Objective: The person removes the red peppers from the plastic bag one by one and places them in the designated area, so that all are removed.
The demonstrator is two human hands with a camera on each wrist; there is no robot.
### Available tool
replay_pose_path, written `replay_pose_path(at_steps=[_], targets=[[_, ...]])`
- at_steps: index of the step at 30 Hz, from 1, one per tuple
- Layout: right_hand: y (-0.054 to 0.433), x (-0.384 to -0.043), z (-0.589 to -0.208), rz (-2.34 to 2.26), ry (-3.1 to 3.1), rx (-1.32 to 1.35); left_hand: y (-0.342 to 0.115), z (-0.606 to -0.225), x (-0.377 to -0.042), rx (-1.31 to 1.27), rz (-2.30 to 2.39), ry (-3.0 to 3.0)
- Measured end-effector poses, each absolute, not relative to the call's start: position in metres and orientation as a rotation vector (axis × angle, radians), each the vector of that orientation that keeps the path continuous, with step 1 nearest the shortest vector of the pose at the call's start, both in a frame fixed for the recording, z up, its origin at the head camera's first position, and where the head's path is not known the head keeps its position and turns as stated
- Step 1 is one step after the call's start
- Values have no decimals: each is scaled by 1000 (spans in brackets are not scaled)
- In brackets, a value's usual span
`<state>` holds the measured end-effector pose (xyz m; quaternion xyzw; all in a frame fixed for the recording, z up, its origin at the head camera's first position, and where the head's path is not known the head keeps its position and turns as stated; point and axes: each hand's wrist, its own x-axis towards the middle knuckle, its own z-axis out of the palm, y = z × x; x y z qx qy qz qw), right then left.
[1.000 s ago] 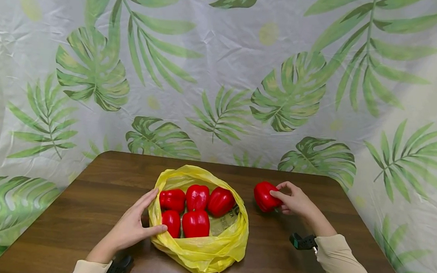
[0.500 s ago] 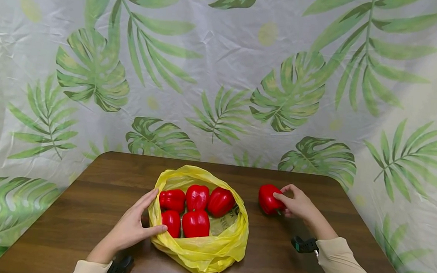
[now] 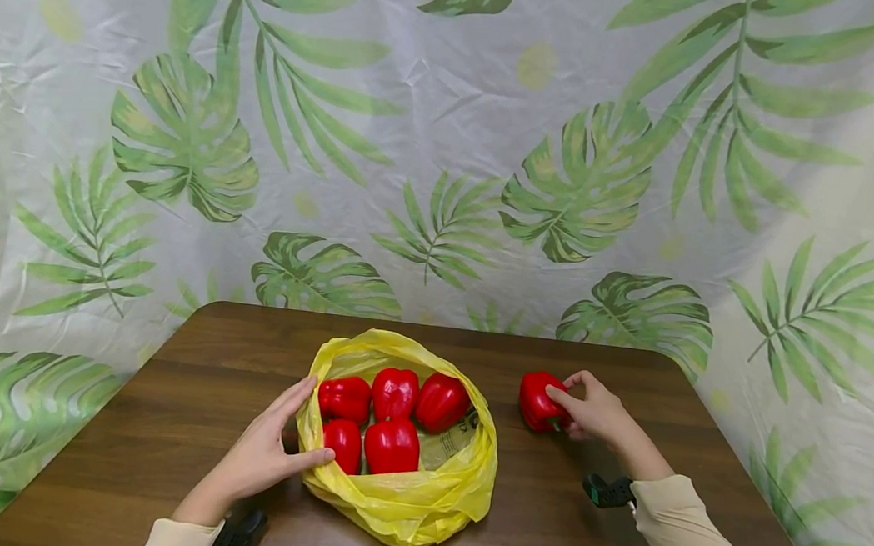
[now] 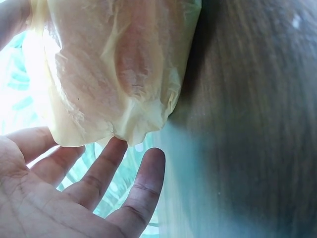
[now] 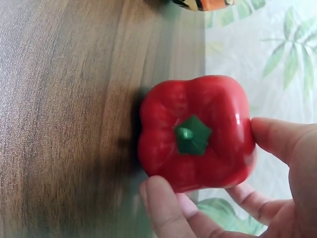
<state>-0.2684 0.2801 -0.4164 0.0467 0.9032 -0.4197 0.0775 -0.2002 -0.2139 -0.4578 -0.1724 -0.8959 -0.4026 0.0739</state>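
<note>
A yellow plastic bag point(image 3: 411, 505) stands on the table with its mouth wide and several red bell peppers point(image 3: 392, 446) inside. At its left side, my left hand point(image 3: 264, 454) rests with fingers spread and fairly straight, the thumb lying at the rim. The left wrist view shows fingertips touching the wall of the bag point(image 4: 119, 69). To the right of the bag, my right hand point(image 3: 597, 408) holds another red bell pepper point(image 3: 540, 402) between thumb and fingers. In the right wrist view this bell pepper point(image 5: 218, 109) turns its green stem to the camera, close to the tabletop.
The brown wooden table point(image 3: 197, 392) has rounded far corners. Behind it hangs a pale cloth point(image 3: 446, 123) printed with green leaves. A black wrist device point(image 3: 607, 490) sits by the right wrist, and another black device point(image 3: 241, 535) by the left.
My right hand has shifted slightly right and toward me with the bell pepper, its stem end now showing more. The left hand and the bag stay put.
</note>
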Motion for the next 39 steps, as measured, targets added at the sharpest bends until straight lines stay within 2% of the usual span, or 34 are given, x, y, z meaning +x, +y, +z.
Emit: replay_pose_path(at_steps=[29,39], targets=[[278,-269,-409,-1143,2684,143,-213,-456,-199,-537,-1188,-2687],[279,-263,-396,-1101,2710,107,-213,-456,-198,-538,-1194,-2686]])
